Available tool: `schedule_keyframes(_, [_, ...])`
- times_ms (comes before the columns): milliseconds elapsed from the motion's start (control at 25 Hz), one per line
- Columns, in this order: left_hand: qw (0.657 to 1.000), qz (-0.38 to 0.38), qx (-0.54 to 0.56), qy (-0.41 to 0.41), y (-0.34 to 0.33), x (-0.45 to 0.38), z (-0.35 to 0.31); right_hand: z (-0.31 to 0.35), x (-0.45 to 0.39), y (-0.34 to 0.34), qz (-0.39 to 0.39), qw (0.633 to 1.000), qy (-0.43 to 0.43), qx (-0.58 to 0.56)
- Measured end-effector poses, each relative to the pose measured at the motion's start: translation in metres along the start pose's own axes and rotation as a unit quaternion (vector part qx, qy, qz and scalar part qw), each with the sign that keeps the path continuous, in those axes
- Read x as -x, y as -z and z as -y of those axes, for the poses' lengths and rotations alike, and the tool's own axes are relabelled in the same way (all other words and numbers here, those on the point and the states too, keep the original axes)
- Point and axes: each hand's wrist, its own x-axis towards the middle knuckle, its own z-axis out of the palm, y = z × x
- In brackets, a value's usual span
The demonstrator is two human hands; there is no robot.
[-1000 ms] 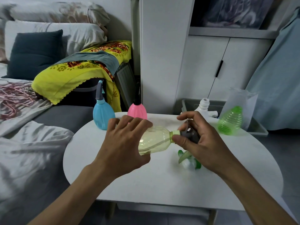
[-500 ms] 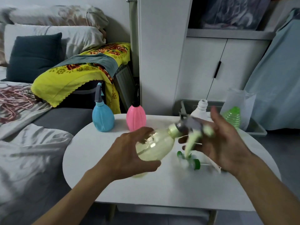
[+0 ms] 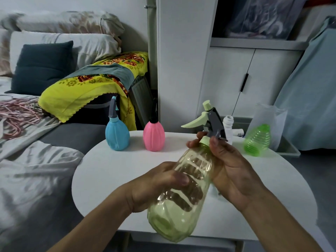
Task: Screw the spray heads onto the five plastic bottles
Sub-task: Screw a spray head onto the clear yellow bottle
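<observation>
You have five bottles in view: far left on the tabletop (image 3: pixel 109 171) a blue bottle (image 3: pixel 117 136) and a pink bottle (image 3: pixel 153 138), each capped with a spray head; the pale yellow bottle (image 3: pixel 183 202) lifted in front of you; far right a white bottle (image 3: pixel 228 128), neck bare, and a green bottle (image 3: pixel 257 140). Your left hand (image 3: pixel 156 186) wraps the yellow bottle's body, its fingers curled round. Your right hand (image 3: pixel 231 171) pinches the collar of its grey-and-green spray head (image 3: pixel 209 120). A bed (image 3: pixel 27 170) lies left.
</observation>
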Motion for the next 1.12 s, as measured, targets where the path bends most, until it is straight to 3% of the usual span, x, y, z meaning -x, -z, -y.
schedule_keyframes(120, [0.994,-0.046,-0.094,-0.044,-0.011,0.0,-0.008,0.005,0.001,-0.004,-0.051,0.997,0.03,0.055])
schedule_keyframes(200, [0.969,-0.133,-0.206,-0.047,-0.018,-0.001,-0.007,0.001,0.001,-0.005,-0.102,0.984,0.071,0.126])
schedule_keyframes(280, [0.941,-0.184,-0.278,-0.054,-0.031,-0.003,-0.002,-0.001,0.001,-0.004,-0.09,0.988,0.059,0.114])
schedule_keyframes(320, [0.945,-0.164,-0.277,-0.056,-0.034,-0.005,-0.001,0.002,0.001,-0.003,-0.056,0.995,0.027,0.08])
schedule_keyframes(440, [0.983,0.03,-0.179,0.015,-0.031,-0.004,-0.012,0.012,0.009,0.006,0.059,0.996,-0.053,0.031])
schedule_keyframes(520, [0.984,0.076,-0.154,0.051,-0.024,-0.002,-0.016,0.011,0.011,0.004,0.082,0.994,-0.057,0.033])
schedule_keyframes(720, [0.966,-0.059,-0.253,0.001,-0.037,-0.009,-0.003,0.008,0.008,-0.006,-0.061,0.992,0.013,0.11])
schedule_keyframes(1120, [0.937,-0.118,-0.326,-0.027,-0.042,-0.013,0.0,0.006,0.007,-0.012,-0.135,0.978,0.056,0.149])
